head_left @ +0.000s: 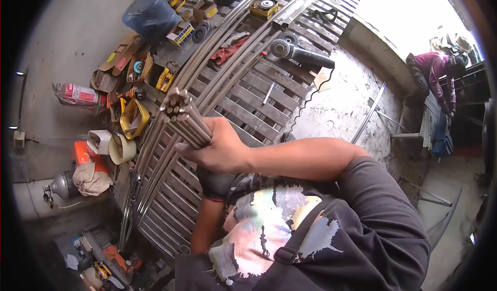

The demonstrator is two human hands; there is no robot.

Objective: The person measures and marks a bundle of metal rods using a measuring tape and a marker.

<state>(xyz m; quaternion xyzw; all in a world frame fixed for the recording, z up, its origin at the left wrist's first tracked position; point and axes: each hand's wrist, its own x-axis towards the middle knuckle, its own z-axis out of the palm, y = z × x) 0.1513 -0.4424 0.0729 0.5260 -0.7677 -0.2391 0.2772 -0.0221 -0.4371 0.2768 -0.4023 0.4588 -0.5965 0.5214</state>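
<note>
My bare right hand (222,147) is wrapped round a bundle of thin metal rods (192,125), whose cut ends point up toward the camera. Just below it is my left hand (215,181) in a dark glove, partly covered by the right hand and forearm. Its fingers are hidden, so whether it also grips the rods does not show. Beneath the bundle, long metal bars (207,66) lie along a slatted metal table (253,102).
An angle grinder (300,54) with a coiled cord rests on the table near a red cloth (229,51). Left of the table are a blue bucket (150,14), open boxes, a yellow container (134,119) and a fire extinguisher (78,94). Another person (434,71) bends over bars at right.
</note>
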